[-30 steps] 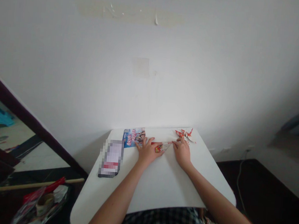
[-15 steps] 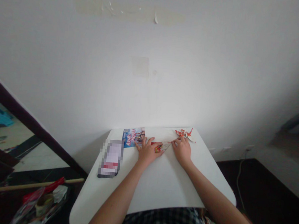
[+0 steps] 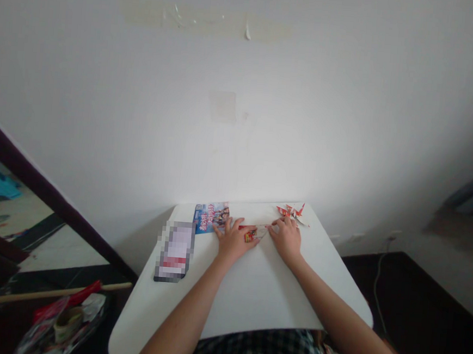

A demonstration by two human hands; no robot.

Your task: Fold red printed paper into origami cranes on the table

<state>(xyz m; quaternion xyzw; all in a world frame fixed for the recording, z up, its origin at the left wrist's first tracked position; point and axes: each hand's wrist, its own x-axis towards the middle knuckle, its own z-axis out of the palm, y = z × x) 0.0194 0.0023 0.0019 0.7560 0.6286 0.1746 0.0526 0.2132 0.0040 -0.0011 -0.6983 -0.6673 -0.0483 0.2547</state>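
Observation:
A small folded piece of printed paper (image 3: 261,232), red and whitish with a yellow patch, lies on the white table between my hands. My left hand (image 3: 233,243) rests over its left end, fingers spread, with the thumb and a fingertip on the paper. At the narrow right end, my right hand (image 3: 286,240) has its fingers bent together on the paper's tip. Just beyond that hand sits a red and white folded paper figure (image 3: 293,211) with pointed ends. A blue printed sheet (image 3: 205,218) lies flat by my left fingertips, partly under them.
A phone-like object (image 3: 175,251), blurred by pixelation, lies at the left of the white table (image 3: 259,304). The table's far edge meets a pale wall (image 3: 238,161). On the floor at left are a clear plastic bag (image 3: 69,327) and a wooden stick (image 3: 10,296).
My right hand has shifted slightly left along the folded paper's tip. My left hand stays in place, and the view has tilted very slightly.

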